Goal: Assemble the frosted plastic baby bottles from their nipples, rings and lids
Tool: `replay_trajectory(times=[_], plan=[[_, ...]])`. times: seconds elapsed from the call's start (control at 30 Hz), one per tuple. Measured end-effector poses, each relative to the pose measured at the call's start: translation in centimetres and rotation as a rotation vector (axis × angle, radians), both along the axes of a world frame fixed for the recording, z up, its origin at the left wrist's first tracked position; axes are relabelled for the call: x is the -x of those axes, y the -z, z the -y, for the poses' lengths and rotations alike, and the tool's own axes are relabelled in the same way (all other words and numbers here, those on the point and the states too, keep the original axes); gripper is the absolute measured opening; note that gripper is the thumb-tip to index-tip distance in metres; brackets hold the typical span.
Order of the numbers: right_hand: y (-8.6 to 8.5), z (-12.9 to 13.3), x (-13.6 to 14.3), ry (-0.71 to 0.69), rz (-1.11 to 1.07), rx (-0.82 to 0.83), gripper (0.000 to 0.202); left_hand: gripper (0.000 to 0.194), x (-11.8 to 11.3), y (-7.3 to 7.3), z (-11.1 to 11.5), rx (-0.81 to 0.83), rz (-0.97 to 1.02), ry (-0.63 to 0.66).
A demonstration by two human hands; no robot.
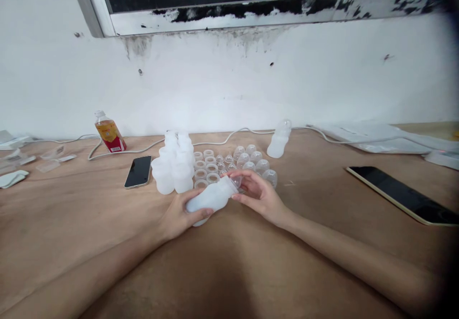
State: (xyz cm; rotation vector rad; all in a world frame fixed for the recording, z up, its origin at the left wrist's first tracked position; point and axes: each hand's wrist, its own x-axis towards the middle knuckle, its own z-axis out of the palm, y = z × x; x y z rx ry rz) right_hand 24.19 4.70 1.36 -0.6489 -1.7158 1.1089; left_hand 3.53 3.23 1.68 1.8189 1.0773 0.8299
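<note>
Bottle [213, 197] lies tilted in the left hand [179, 216], the right hand [263, 198] grasping its top; a loose left hold could drop it onto the worktop [53, 223].

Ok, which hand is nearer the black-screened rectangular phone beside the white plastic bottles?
Left. The left hand, holding a white plastic bottle, is right of the phone and nearer the camera; the right hand is farther right, at the bottle's clear top.

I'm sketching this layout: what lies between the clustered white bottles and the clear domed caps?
In the head view, pale rings lie beside the white bottles, then small clear pieces beside the domed caps, some partly hidden by the right hand.
</note>
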Motion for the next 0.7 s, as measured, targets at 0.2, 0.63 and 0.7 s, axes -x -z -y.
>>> replay_trajectory(times=[0.2, 0.63, 0.7], plan=[[-1.8, -1.1, -1.2, -0.104, 0.153, -0.127, 0.05, 0.038, 0.4, -0.5, -0.8, 0.541, 0.292, 0.246], [-4.1, -0.7, -1.6, -0.128, 0.503, -0.185, 0.037, 0.046, 1.0, -1.1, -1.9, 0.915, 0.32, 0.357], [-4.1, -0.8, -1.7, -0.112, 0.531, -0.155, 0.038, 0.041, 0.9, -1.7, -1.6, 0.726, 0.241, 0.333]])
